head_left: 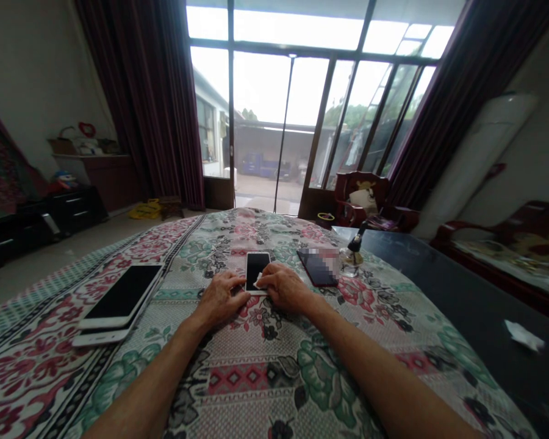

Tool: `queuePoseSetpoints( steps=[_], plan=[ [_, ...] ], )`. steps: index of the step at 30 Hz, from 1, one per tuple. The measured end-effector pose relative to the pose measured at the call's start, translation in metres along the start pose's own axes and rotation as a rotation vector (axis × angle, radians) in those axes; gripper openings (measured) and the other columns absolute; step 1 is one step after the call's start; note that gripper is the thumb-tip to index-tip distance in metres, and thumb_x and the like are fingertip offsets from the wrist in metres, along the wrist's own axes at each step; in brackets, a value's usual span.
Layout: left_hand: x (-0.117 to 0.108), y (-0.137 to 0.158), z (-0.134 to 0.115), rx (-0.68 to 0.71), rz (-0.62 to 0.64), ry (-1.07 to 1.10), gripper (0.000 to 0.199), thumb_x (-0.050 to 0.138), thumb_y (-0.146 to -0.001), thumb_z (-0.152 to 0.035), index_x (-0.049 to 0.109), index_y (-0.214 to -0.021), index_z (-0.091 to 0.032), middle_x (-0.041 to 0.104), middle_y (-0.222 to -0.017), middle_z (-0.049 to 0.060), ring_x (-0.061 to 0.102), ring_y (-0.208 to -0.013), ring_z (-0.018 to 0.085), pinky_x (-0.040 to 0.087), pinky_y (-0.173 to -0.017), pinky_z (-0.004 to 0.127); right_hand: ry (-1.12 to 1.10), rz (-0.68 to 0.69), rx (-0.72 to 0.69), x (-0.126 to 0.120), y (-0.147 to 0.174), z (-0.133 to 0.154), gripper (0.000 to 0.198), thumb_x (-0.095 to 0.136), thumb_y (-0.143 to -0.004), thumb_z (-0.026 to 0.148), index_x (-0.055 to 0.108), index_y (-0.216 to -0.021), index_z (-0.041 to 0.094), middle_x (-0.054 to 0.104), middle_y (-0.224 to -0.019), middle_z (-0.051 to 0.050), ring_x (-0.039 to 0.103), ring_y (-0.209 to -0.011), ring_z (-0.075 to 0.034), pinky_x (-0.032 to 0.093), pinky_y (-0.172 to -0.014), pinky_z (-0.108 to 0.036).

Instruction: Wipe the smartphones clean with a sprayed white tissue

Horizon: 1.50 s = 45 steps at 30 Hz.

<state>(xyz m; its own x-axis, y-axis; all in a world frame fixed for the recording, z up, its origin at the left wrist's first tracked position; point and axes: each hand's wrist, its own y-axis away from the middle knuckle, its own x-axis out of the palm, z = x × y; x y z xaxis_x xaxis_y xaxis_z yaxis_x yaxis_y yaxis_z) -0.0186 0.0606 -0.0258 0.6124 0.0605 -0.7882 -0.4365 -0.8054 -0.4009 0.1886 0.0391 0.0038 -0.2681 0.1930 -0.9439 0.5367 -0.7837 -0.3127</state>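
Note:
A white-framed smartphone (255,264) with a dark screen lies flat on the flowered tablecloth (242,378) in front of me. My left hand (219,299) grips its left edge and lower corner, thumb and fingers closed against the frame. Pinched in the fingers of my right hand (287,289) is a small piece of white tissue (257,281), pressed on the screen's lower part. To the right lies a dark phone (316,272) with a reddish edge, partly blurred out. On the left, a large white phone (123,296) rests over another white phone (98,338).
Behind the dark phone stands a small glass container (351,256) with a black brush-like top. A crumpled tissue (524,335) lies on the black table surface (480,366) at right. Wooden chairs (363,195) and glass doors (274,128) are beyond the table.

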Motion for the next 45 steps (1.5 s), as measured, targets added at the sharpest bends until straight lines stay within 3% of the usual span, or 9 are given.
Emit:
queuePoseSetpoints(
  steps=[4,11,17,22,35,45],
  plan=[
    [0.0,0.0,0.0,-0.012,0.005,0.01,0.03,0.06,-0.078,-0.033,0.071,-0.103,-0.023,0.066,-0.095,0.006,0.058,-0.095,0.022,0.043,-0.092,0.036,0.034,-0.026,0.105,0.0,0.002,-0.009,0.035,0.047,-0.085,0.008,0.071,-0.104,0.024,0.063,-0.104,-0.007,0.055,-0.094,-0.018,0.041,-0.085,-0.031],
    [0.0,0.0,-0.001,-0.022,0.004,0.004,0.029,0.06,-0.078,-0.034,0.072,-0.101,-0.023,0.066,-0.093,0.006,0.058,-0.094,0.022,0.043,-0.09,0.036,0.004,0.01,-0.008,-0.001,0.001,0.01,0.028,0.05,-0.085,0.013,0.071,-0.099,0.025,0.062,-0.101,-0.006,0.054,-0.09,-0.017,0.04,-0.081,-0.029],
    [0.0,0.0,0.0,-0.014,-0.004,0.009,0.03,0.06,-0.077,-0.034,0.072,-0.102,-0.023,0.066,-0.092,0.006,0.058,-0.093,0.022,0.043,-0.091,0.035,0.053,-0.021,0.104,0.004,-0.002,0.001,0.035,0.046,-0.088,0.011,0.068,-0.109,0.026,0.061,-0.104,-0.007,0.053,-0.094,-0.019,0.039,-0.084,-0.031],
    [0.0,0.0,0.0,-0.009,0.001,0.025,0.029,0.06,-0.077,-0.033,0.072,-0.102,-0.024,0.066,-0.093,0.005,0.058,-0.093,0.022,0.042,-0.091,0.036,0.061,-0.037,0.095,0.009,0.001,-0.005,0.037,0.046,-0.088,0.012,0.064,-0.117,0.027,0.06,-0.11,-0.008,0.052,-0.096,-0.021,0.04,-0.083,-0.033],
    [0.006,-0.001,0.008,0.022,-0.035,-0.002,0.029,0.056,-0.082,-0.03,0.069,-0.106,-0.023,0.062,-0.109,0.007,0.056,-0.104,0.022,0.043,-0.095,0.036,0.052,0.027,0.075,0.001,0.002,0.013,0.033,0.046,-0.084,0.007,0.069,-0.101,0.023,0.059,-0.096,-0.008,0.05,-0.08,-0.017,0.037,-0.073,-0.03],
    [0.005,-0.001,-0.003,-0.009,-0.051,-0.061,0.024,0.057,-0.081,-0.034,0.073,-0.096,-0.022,0.063,-0.105,0.008,0.056,-0.103,0.024,0.042,-0.095,0.038,0.0,-0.027,0.105,0.01,-0.002,0.003,0.036,0.047,-0.085,0.009,0.069,-0.108,0.026,0.059,-0.1,-0.007,0.052,-0.089,-0.018,0.038,-0.079,-0.029]
  ],
)
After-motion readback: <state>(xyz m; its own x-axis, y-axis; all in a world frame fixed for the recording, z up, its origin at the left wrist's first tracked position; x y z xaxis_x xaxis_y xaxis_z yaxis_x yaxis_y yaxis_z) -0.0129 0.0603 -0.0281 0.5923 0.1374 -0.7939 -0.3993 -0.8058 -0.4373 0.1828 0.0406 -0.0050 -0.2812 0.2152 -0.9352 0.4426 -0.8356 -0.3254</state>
